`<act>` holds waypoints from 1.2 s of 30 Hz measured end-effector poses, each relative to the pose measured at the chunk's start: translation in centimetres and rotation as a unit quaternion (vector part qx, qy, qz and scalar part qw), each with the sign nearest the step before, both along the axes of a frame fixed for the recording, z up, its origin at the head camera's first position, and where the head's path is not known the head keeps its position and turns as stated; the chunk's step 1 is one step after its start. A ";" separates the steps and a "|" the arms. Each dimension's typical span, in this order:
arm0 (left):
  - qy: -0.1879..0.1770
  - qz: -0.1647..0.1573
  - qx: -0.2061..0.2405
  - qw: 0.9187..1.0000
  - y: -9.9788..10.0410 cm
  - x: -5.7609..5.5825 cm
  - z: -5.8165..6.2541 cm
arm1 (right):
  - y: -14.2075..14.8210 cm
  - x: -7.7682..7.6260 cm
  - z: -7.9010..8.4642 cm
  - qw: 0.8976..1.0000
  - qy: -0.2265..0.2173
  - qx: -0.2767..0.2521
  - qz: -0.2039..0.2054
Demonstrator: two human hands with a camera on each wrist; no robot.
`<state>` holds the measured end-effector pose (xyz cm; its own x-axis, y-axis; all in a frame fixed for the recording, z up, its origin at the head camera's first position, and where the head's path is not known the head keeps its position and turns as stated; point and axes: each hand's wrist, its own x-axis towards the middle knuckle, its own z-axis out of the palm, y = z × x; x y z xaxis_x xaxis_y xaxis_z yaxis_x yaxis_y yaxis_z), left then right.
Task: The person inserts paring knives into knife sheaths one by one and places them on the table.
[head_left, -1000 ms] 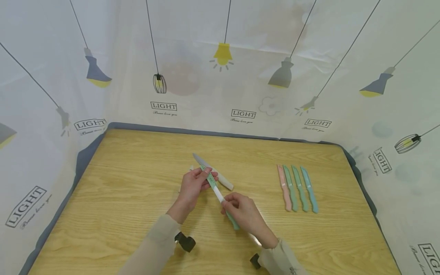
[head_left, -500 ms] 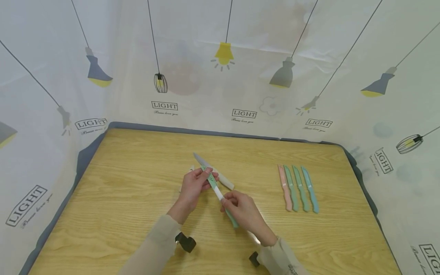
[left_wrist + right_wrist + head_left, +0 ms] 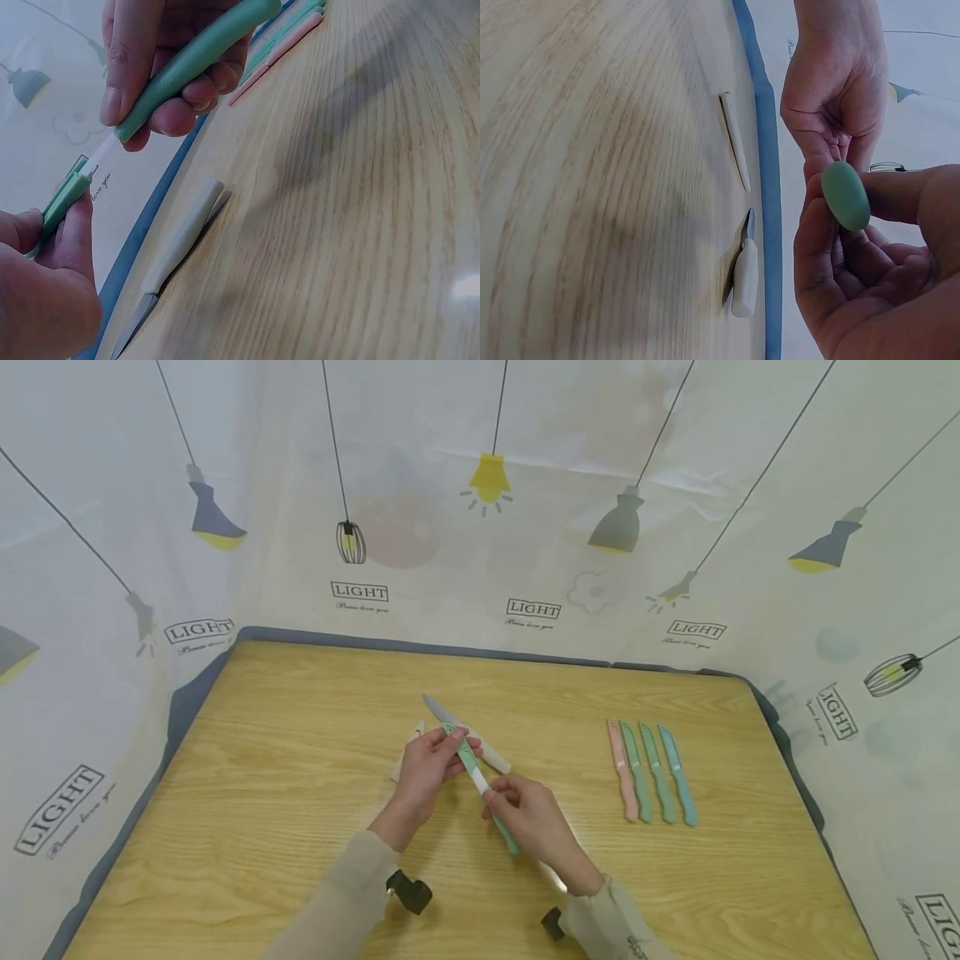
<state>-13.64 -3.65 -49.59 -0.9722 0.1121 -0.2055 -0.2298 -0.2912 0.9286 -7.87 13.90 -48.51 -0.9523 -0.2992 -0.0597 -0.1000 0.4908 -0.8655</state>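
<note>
My left hand (image 3: 426, 774) pinches a green blade sheath (image 3: 468, 755) between thumb and fingers. With my right hand (image 3: 534, 818) I grip the green handle of a knife (image 3: 505, 834). A short stretch of its white blade (image 3: 102, 151) shows between sheath and handle; the tip end is hidden inside the sheath. Both are held above the table, slanting from upper left to lower right in the head view. Beyond them on the table lies a cream-handled knife (image 3: 493, 758) with a bare grey blade. A cream sheath (image 3: 736, 141) lies separately, partly behind my left hand in the head view.
Several sheathed knives lie side by side at the right of the wooden table (image 3: 262, 793): a pink knife (image 3: 621, 768), green ones (image 3: 656, 768) and a blue knife (image 3: 678, 772). A printed sheet (image 3: 450, 560) hangs around the table's back and sides.
The green sheath and the knife handle have come slightly closer together, with less white blade showing. My left hand has shifted a little to the right. The things on the table stay put.
</note>
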 end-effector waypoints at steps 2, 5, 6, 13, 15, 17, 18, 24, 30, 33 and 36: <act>0.002 -0.001 0.001 1.000 0.1 0.0 0.1 | 0.0 0.0 0.1 1.000 -0.001 0.000 -0.003; 0.003 -0.004 0.001 1.000 0.2 0.1 0.2 | 0.0 0.0 0.2 1.000 -0.003 0.000 -0.009; 0.003 -0.005 0.001 1.000 0.2 0.1 0.2 | 0.0 0.0 0.2 1.000 -0.003 0.001 -0.010; 0.012 -0.022 -0.001 1.000 0.5 0.2 -0.1 | -0.1 -0.2 0.2 1.000 0.003 -0.002 -0.010; 0.014 -0.028 -0.003 1.000 0.5 0.2 -0.2 | -0.1 -0.3 0.1 1.000 0.007 -0.001 -0.011; 0.014 -0.030 -0.003 0.999 0.6 0.3 -0.3 | -0.1 -0.4 0.2 1.000 0.008 0.000 -0.013; 0.014 -0.030 -0.003 0.999 0.6 0.3 -0.3 | -0.2 -0.4 0.2 1.000 0.009 0.001 -0.013; 0.015 -0.029 -0.001 0.999 0.6 0.4 -0.3 | -0.2 -0.4 0.2 1.000 0.009 -0.002 -0.016; 0.015 -0.026 -0.004 1.000 0.6 0.5 -0.2 | -0.3 -0.8 0.0 1.000 0.004 -0.011 -0.020; 0.012 -0.025 -0.005 1.000 0.7 0.4 -0.2 | -0.5 -0.9 0.0 0.999 -0.009 -0.016 -0.032; 0.014 -0.024 -0.006 1.000 0.7 0.5 -0.1 | -0.6 -1.0 0.0 0.999 -0.020 -0.021 -0.043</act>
<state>-13.15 -2.93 -49.69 -0.9711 0.1561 -0.1803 -0.2176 -0.2702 0.9379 -8.91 13.32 -48.56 -0.9717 -0.2191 -0.0879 -0.0230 0.4584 -0.8884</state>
